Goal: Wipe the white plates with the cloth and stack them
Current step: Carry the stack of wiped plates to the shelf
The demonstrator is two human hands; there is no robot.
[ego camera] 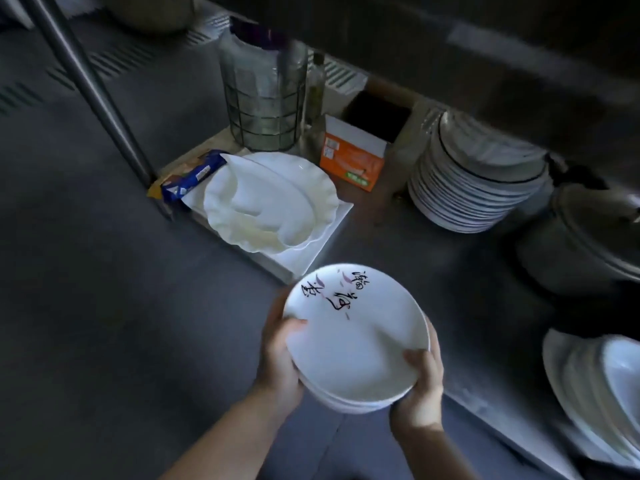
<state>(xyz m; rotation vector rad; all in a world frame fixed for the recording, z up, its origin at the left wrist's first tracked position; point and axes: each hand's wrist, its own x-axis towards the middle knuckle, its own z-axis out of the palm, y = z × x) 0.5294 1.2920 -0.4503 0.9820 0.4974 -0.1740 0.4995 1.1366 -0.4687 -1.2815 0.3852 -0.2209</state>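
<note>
I hold a small stack of white plates [356, 341] in the air in front of a low steel shelf. The top plate carries black brush writing and pink marks. My left hand [280, 355] grips the stack's left rim, thumb over the top plate. My right hand [420, 386] grips the near right rim, thumb on top as well. No cloth is in view.
On the shelf [398, 251] lie wavy-edged white dishes [270, 202] on a square white plate, a blue packet [194, 174], an orange box [351, 161] and a wire-caged glass jar [265, 98]. A tall plate stack [474, 178], a metal pot [585, 244] and more white plates [602, 393] stand right. A steel post [97, 88] rises left.
</note>
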